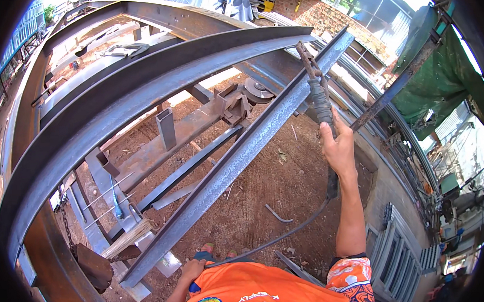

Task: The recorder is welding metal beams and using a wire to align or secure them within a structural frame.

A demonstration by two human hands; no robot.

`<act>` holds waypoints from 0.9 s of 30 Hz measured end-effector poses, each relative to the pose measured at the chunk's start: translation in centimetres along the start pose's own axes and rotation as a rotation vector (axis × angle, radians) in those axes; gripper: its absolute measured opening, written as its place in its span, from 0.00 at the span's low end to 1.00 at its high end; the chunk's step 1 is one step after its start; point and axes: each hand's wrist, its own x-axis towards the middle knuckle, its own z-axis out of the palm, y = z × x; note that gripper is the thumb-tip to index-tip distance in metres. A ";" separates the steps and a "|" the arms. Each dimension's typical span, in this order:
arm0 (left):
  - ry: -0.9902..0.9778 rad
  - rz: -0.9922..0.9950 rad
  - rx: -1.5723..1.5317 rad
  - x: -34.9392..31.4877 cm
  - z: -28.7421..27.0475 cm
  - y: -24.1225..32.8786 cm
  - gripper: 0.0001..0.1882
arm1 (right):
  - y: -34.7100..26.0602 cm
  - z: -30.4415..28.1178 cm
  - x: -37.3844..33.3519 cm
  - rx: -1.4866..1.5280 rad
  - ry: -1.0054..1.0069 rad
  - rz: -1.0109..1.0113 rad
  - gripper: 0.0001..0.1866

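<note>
My right hand (338,145) is closed round the tape-wrapped handle of a welding electrode holder (322,103). Its rusty jaws (308,59) point up and away, close over the far end of a grey steel angle bar (237,145); whether they touch it I cannot tell. I make out no rod in the jaws. A dark cable (281,235) hangs from the handle and curves down to my left hand (193,270). That hand is low at my waist, its fingers curled at the cable and partly hidden.
Long steel beams (148,64) form a large frame ahead and to the left. A grinding disc (259,89) lies beyond the angle bar. A blue-handled screwdriver (117,205) rests on steel at left. Metal grilles (398,257) lean at right; a green tarp (437,84) hangs behind.
</note>
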 end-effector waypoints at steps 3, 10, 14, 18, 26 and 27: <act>-0.026 0.029 0.020 -0.4 -0.9 1.1 0.33 | 0.7 -0.2 0.4 0.079 0.000 -0.005 0.31; 0.000 0.033 0.025 1.4 0.0 0.1 0.33 | -1.3 -0.8 0.7 0.189 -0.107 0.168 0.29; -0.017 0.042 0.022 1.4 -0.4 0.6 0.33 | 0.7 1.2 -0.1 -0.132 0.087 -0.166 0.29; 0.002 0.070 0.031 1.8 0.1 0.2 0.33 | 0.5 1.7 -0.5 -0.137 0.114 -0.157 0.29; 0.017 0.117 0.050 2.1 0.4 -0.1 0.32 | 0.6 1.4 -0.2 -0.164 0.112 -0.158 0.30; 0.017 0.113 0.052 2.3 0.7 -0.3 0.32 | 0.5 1.2 -0.3 -0.183 0.115 -0.162 0.30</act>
